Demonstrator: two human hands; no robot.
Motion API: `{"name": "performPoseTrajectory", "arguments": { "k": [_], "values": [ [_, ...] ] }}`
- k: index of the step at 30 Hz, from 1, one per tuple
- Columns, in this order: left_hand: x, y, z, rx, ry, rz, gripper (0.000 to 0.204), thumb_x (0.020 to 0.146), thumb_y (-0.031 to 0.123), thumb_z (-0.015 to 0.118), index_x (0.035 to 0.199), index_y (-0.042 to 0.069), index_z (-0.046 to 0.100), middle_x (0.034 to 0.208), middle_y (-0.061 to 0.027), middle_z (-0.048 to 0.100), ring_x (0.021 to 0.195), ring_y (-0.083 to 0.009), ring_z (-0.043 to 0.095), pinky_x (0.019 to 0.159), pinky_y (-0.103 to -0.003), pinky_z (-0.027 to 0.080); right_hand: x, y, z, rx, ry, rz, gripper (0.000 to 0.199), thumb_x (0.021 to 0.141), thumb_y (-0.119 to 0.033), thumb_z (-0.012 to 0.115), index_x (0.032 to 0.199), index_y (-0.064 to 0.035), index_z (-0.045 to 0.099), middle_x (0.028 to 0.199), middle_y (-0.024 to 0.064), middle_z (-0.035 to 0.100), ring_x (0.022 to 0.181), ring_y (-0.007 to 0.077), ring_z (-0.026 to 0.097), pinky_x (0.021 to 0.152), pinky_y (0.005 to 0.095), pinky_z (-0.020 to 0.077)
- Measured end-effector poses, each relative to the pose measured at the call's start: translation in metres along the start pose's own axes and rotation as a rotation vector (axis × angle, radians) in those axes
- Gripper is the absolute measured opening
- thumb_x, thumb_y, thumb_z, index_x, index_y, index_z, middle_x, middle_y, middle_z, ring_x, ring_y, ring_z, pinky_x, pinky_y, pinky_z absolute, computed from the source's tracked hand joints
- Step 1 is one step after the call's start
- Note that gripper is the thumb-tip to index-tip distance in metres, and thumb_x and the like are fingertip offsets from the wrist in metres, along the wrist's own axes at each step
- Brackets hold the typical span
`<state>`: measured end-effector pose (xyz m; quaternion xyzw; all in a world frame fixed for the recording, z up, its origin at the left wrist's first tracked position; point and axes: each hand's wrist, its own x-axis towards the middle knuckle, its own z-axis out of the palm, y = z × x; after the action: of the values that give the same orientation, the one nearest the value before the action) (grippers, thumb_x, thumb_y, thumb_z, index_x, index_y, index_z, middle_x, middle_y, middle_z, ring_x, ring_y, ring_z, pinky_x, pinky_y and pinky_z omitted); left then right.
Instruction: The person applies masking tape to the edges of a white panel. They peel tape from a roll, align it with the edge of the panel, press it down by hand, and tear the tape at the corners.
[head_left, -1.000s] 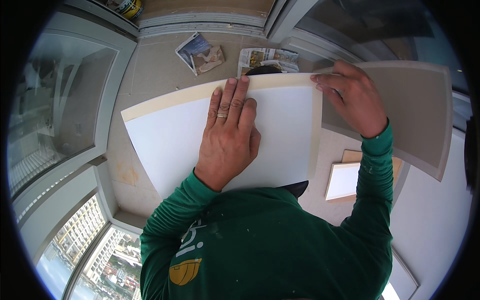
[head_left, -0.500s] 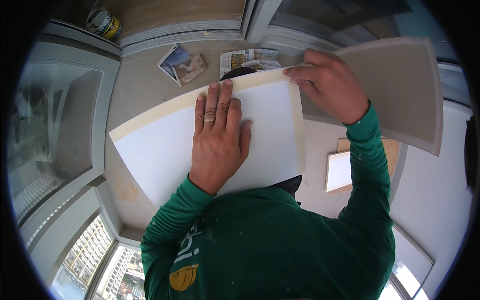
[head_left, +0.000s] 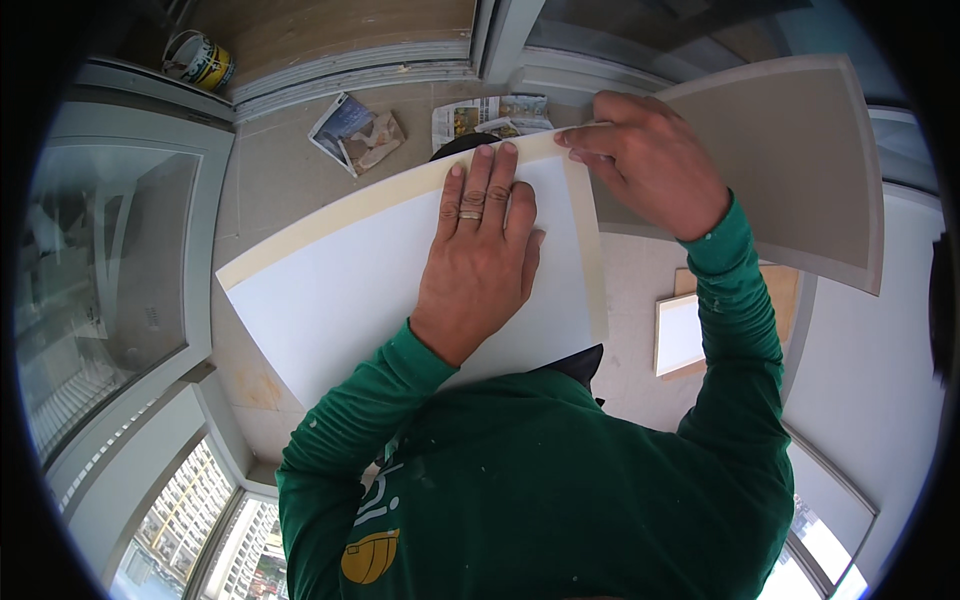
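A white panel (head_left: 360, 290) lies slanted across my lap, with cream masking tape (head_left: 330, 225) along its far edge and down its right edge. My left hand (head_left: 475, 255) rests flat on the panel, fingers stretched out and their tips on the far strip of tape. At the far right corner, where the two strips meet, my right hand (head_left: 650, 160) is closed in a pinch on the tape. Its curled fingers partly hide that corner.
A large grey-brown panel (head_left: 780, 160) stands at the right. A smaller white panel (head_left: 680, 335) lies on a brown board (head_left: 778, 300). Papers (head_left: 358, 135) and newspaper (head_left: 490, 118) lie on the floor beyond, with a bucket (head_left: 200, 62) at far left. A glass door (head_left: 120, 270) stands left.
My left hand has slid to the right along the taped far edge, closer to my right hand. My right hand keeps its pinch at the corner.
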<state>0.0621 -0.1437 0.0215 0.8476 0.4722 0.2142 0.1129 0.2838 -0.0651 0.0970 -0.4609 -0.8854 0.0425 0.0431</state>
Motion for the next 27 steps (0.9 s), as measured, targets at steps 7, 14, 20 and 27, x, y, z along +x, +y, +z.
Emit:
{"name": "performPoseTrajectory", "arguments": {
  "k": [7, 14, 20, 27],
  "values": [
    [0.000, 0.000, -0.001, 0.005, -0.008, -0.002, 0.044, 0.098, 0.021, 0.066, 0.132, -0.005, 0.056, 0.165, -0.0282, 0.038, 0.157, -0.0429, 0.032, 0.130, -0.056, 0.023, 0.000, -0.003, -0.004, -0.003, 0.012, -0.006, 0.021, 0.091, -0.019, 0.075, 0.109, -0.0125, 0.084, 0.094, 0.0082, 0.063, 0.094, 0.0279, 0.068, 0.094, 0.0432, 0.0538],
    [0.000, 0.002, 0.001, -0.014, 0.015, 0.006, 0.043, 0.098, 0.021, 0.066, 0.131, -0.005, 0.056, 0.165, -0.0285, 0.038, 0.157, -0.0427, 0.033, 0.129, -0.055, 0.024, -0.002, -0.003, -0.009, -0.006, 0.032, -0.024, 0.021, 0.091, -0.019, 0.074, 0.109, -0.0126, 0.084, 0.092, 0.0088, 0.063, 0.093, 0.0286, 0.068, 0.094, 0.0436, 0.0542],
    [0.002, 0.002, -0.001, -0.003, 0.015, 0.012, 0.041, 0.098, 0.019, 0.065, 0.130, -0.004, 0.057, 0.164, -0.0283, 0.040, 0.156, -0.0421, 0.035, 0.129, -0.055, 0.026, 0.000, -0.003, -0.009, -0.004, -0.006, 0.005, 0.023, 0.090, -0.017, 0.076, 0.111, -0.0130, 0.084, 0.092, 0.0087, 0.063, 0.094, 0.0289, 0.068, 0.094, 0.0442, 0.0544],
    [0.003, 0.003, 0.003, 0.000, 0.006, 0.055, 0.036, 0.098, 0.016, 0.063, 0.128, -0.003, 0.057, 0.163, -0.0273, 0.042, 0.155, -0.0408, 0.037, 0.129, -0.055, 0.027, -0.003, -0.002, -0.007, 0.002, -0.005, 0.024, 0.022, 0.091, -0.019, 0.076, 0.110, -0.0128, 0.084, 0.092, 0.0083, 0.063, 0.092, 0.0285, 0.069, 0.093, 0.0439, 0.0548]
  ]
}}
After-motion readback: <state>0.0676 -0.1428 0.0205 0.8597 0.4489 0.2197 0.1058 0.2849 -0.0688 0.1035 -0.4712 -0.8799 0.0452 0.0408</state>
